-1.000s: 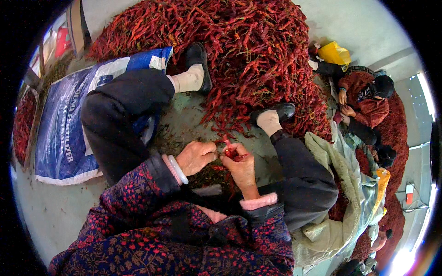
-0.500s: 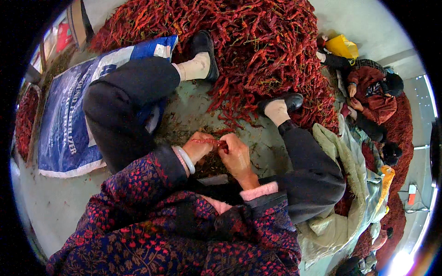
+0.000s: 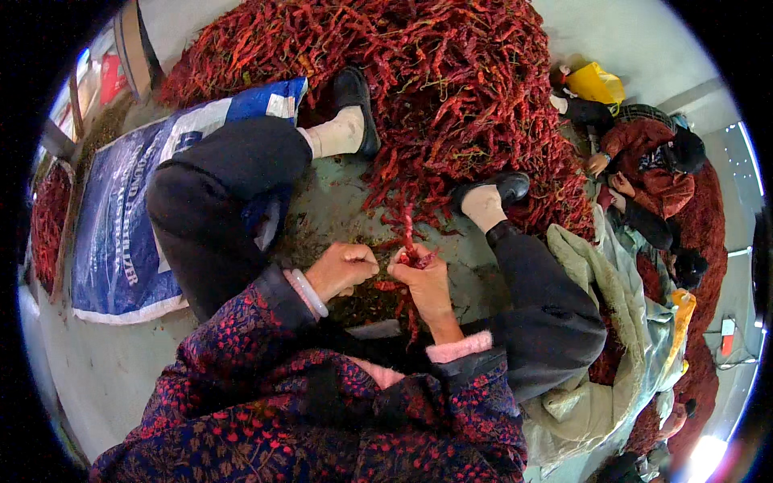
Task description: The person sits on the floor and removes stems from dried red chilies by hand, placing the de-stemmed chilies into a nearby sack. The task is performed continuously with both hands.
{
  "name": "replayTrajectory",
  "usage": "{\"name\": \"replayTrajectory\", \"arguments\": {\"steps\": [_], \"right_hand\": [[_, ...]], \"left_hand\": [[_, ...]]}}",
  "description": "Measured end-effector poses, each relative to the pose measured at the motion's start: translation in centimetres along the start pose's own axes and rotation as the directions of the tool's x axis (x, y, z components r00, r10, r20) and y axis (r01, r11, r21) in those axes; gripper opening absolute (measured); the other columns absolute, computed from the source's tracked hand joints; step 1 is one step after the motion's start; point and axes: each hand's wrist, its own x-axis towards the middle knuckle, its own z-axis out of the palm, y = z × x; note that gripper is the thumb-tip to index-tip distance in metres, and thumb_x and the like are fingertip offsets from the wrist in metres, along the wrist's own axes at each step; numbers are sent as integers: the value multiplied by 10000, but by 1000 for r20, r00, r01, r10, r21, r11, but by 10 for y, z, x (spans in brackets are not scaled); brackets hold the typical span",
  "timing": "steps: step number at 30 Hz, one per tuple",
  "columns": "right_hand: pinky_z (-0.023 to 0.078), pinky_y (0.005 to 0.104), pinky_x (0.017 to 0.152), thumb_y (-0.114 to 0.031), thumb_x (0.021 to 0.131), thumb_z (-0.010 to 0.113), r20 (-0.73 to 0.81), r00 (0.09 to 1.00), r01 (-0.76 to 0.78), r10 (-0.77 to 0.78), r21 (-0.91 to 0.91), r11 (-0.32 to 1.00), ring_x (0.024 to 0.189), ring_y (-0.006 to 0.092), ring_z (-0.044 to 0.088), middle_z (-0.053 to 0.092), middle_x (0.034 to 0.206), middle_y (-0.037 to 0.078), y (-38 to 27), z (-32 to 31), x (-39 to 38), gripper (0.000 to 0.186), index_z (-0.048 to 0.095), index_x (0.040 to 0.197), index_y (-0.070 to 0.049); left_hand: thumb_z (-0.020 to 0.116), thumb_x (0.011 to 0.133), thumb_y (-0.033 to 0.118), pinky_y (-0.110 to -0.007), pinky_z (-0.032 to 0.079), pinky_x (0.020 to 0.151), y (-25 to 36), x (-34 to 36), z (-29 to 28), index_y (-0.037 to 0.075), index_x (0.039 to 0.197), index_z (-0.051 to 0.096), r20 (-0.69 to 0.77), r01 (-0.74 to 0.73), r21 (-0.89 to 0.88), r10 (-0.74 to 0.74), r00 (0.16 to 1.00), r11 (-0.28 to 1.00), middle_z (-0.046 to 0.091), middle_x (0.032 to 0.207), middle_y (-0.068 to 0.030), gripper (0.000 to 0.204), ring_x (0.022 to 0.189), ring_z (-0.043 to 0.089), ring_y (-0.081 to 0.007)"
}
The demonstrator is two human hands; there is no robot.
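Observation:
Dried red chili peppers [image 3: 408, 229] stick up from my right hand [image 3: 427, 283], whose fingers are closed around them. More reddish pods hang below that hand. Just to its left, a small gap away, my left hand [image 3: 342, 269] has its fingers curled together in a pinch; whatever they hold, if anything, is hidden. A pale bangle circles the left wrist. Beyond both hands rises a large heap of dried red chili peppers [image 3: 459, 88], with loose pods spilling toward me between my shoes.
A blue and white woven sack [image 3: 121, 233] lies flat on the left. At right is a pale cloth sack [image 3: 580, 406]. Another person [image 3: 656, 173] sits by the heap at far right, near a yellow bag [image 3: 597, 84]. Plant scraps litter the grey floor [image 3: 322, 197].
My hands, close together over a red chili before, have moved apart. Chili peppers now stand up out of my right hand, and my left hand is clear of them.

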Motion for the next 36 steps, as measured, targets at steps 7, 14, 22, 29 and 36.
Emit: {"name": "replayTrajectory", "arguments": {"steps": [7, 14, 22, 29, 36], "right_hand": [[403, 188, 592, -5, 694, 615, 60, 990, -140, 129, 261, 955, 639, 50, 497, 548, 711, -25, -2, -3, -1, 102, 565, 774, -43], [406, 181, 567, -11, 687, 626, 13, 992, -126, 128, 300, 946, 615, 51, 499, 556, 704, -20, -10, 0, -4, 107, 570, 773, -41], [402, 184, 541, -12, 680, 632, 44, 987, -161, 155, 326, 931, 586, 57, 505, 561, 695, -17, -11, -2, -5, 131, 564, 789, -41], [401, 185, 513, -9, 681, 632, 66, 984, -176, 164, 441, 880, 569, 62, 508, 570, 705, -3, -6, -4, -6, 145, 565, 803, -51], [389, 191, 472, -15, 690, 624, 50, 986, -163, 159, 479, 862, 556, 60, 500, 573, 704, 2, -9, -3, -8, 116, 564, 782, -51]], "left_hand": [[609, 740, 88, -201, 279, 381, 14, -1, -5, 21, 765, 611, 21, -104, 91, 103, 994, 990, 483, 541, 21, 71, 442, 374, -30], [610, 750, 102, -199, 294, 396, 12, 1, -3, 30, 764, 608, -8, -158, 124, 160, 987, 980, 491, 550, 21, 73, 445, 404, -33], [625, 727, 90, -197, 311, 413, 12, 0, 0, 27, 749, 618, -2, -296, 142, 300, 954, 944, 515, 559, 25, 67, 472, 415, -30], [631, 731, 89, -195, 270, 396, 16, -1, 2, 24, 732, 610, 21, -222, 14, 222, 975, 975, 466, 516, 33, 68, 455, 382, -26], [602, 723, 75, -224, 338, 437, 19, -2, 8, -2, 709, 581, -45, -315, 187, 328, 944, 931, 508, 540, -14, 81, 480, 449, -67]]}}
